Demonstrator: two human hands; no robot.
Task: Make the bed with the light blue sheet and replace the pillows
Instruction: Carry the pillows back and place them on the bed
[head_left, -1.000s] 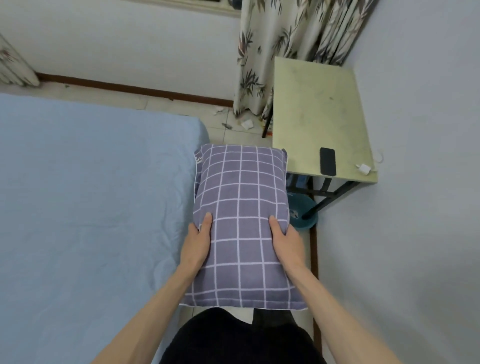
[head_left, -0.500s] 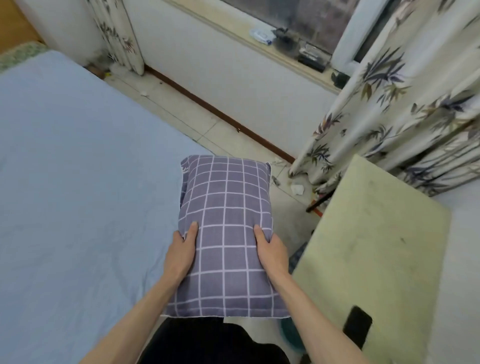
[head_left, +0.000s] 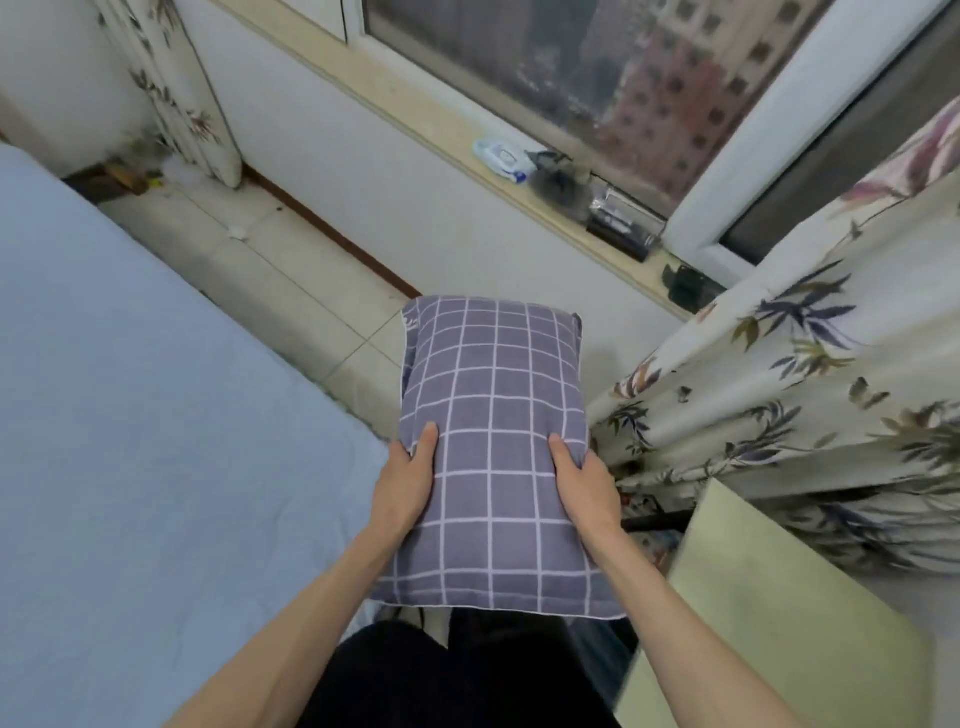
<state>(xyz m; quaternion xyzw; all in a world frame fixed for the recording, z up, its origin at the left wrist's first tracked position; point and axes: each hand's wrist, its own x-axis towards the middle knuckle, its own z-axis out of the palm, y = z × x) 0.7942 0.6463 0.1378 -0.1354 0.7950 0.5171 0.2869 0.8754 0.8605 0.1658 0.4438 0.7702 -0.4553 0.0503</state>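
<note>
Pillow (head_left: 491, 447) gripped at its sides by left hand (head_left: 402, 486) and right hand (head_left: 584, 486), beside the sheeted bed (head_left: 130, 441)

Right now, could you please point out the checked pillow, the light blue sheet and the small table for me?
checked pillow (head_left: 493, 395): head view, middle of its top face.
light blue sheet (head_left: 145, 441): head view, flat spread part.
small table (head_left: 769, 613): head view, bare pale tabletop.

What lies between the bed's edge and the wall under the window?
Head view: a strip of pale tiled floor separates the bed from the wall, with small debris.
</note>
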